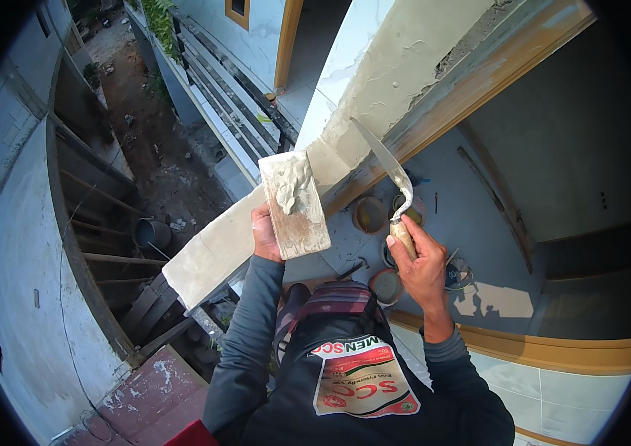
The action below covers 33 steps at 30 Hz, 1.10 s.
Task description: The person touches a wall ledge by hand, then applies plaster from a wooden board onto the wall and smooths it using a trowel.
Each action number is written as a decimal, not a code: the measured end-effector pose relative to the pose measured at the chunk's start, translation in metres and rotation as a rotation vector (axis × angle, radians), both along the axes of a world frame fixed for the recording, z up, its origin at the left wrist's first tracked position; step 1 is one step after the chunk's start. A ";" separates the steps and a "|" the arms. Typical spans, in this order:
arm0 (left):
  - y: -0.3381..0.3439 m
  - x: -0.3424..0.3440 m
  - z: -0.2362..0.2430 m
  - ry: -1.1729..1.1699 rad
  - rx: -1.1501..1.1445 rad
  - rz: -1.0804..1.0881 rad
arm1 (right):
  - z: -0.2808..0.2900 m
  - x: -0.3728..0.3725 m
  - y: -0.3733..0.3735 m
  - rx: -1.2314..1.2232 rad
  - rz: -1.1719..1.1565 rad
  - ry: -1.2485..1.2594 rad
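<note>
My left hand point(264, 232) supports a rectangular plastering board point(305, 230), its fingers mostly hidden beneath it. A lump of wet grey mortar point(289, 186) sits on the upper half of the board. In my right hand point(425, 271) is a trowel point(386, 157), gripped by its wooden handle. Its long, narrow blade points up and left, and the tip overlaps the plastered wall strip point(375, 89) in view; whether it touches, I cannot tell. The strip is smooth and pale grey, with rough patches along its right edge.
Along the plaster runs a wooden frame point(471, 89). Several buckets, one of them a round tub point(369, 214), stand on the floor below right. A pale ledge point(211, 256) extends lower left, beside a drop to a dirt passage point(170, 178). A slatted railing point(230, 89) stands beyond.
</note>
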State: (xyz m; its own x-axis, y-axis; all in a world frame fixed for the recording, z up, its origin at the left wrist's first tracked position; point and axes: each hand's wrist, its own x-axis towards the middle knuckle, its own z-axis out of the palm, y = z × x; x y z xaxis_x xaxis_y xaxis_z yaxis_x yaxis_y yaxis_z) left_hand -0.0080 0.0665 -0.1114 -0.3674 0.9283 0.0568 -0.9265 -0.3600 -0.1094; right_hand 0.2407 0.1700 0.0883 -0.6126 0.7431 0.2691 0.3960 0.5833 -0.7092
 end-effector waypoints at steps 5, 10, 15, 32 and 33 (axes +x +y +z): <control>0.001 0.001 0.002 -0.001 -0.013 -0.013 | -0.026 -0.003 0.014 -0.042 0.059 -0.177; -0.001 0.001 0.002 0.001 0.013 -0.004 | -0.016 0.001 0.024 -0.090 0.004 -0.007; 0.001 0.002 0.002 -0.005 -0.020 0.018 | -0.015 0.003 0.018 -0.159 0.065 -0.070; -0.006 0.005 0.013 0.064 -0.130 0.049 | 0.030 0.017 0.023 -0.856 0.385 0.359; -0.009 0.011 0.015 0.103 -0.192 0.036 | 0.026 0.019 0.023 -1.097 0.480 0.419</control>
State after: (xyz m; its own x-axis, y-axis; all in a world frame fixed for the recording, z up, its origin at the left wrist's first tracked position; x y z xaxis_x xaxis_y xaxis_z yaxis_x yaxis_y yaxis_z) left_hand 0.0027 0.0573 -0.0966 -0.4022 0.9120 -0.0813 -0.9153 -0.3984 0.0589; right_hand 0.2594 0.1926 0.1140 -0.8985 0.4257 -0.1067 -0.0629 -0.3655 -0.9287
